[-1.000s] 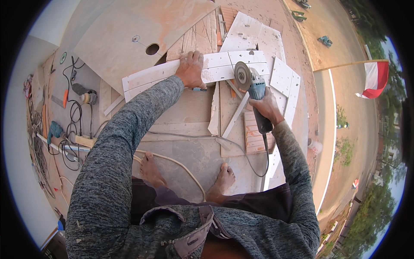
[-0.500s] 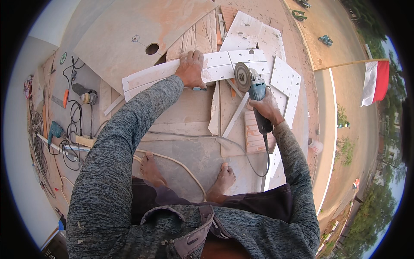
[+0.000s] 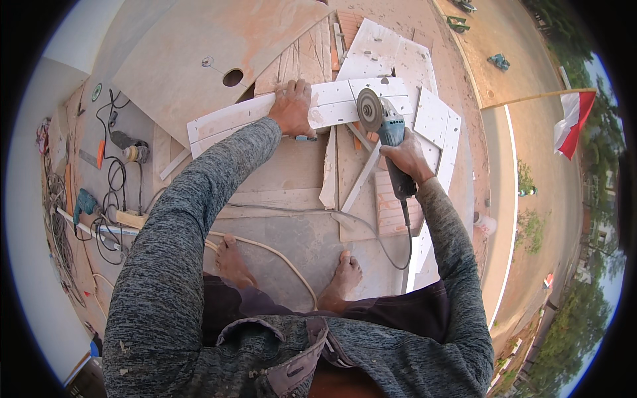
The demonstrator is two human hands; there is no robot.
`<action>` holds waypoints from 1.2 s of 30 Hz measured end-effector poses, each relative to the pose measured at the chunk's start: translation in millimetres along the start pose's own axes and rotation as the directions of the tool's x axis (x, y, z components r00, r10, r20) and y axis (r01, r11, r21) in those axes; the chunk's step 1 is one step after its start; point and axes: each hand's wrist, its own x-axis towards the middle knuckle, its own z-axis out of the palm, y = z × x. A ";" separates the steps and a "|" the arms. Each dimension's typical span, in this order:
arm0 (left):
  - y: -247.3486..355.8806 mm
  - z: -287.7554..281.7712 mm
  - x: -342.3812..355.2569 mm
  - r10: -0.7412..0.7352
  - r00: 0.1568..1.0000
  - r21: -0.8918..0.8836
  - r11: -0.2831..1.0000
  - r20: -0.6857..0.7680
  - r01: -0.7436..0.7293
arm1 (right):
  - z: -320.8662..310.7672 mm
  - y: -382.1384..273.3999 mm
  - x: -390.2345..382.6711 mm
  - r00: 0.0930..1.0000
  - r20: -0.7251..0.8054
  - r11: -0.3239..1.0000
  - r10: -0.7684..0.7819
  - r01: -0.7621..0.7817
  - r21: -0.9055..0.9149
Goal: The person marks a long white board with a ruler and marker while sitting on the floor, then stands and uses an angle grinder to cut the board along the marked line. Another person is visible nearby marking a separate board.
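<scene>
Grinder (image 3: pixel 393 134) has just crept a little away from the person's body, so its disc (image 3: pixel 368 109) now sits a touch further over the right-hand part of the white strip (image 3: pixel 332 114). Small nudge, but as I read it that's the tool being worked across the strip rather than parked. Can't tell from above if the disc is actually biting or just hovering close over the face.

Right hand (image 3: pixel 409 158) has its fingers wrapped round the grinder body, on the near side of the strip, and moved along with it. Left hand (image 3: pixel 290 109) hasn't really budged: clamped over the middle of the strip, fingers toward the far edge, so I'd say it's doing the steadying. The strip itself looks pretty much where it was.

Around the strip: big board with a round hole (image 3: pixel 199 40) beyond its left part, white offcut (image 3: pixel 431 118) just off its right end.
</scene>
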 end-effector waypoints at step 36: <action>0.0 4.6 0.2 -0.009 1.000 -0.015 1.000 -0.004 0.009 | 0.0 25.3 -10.2 0.996 0.043 0.996 0.076 -0.074 -0.051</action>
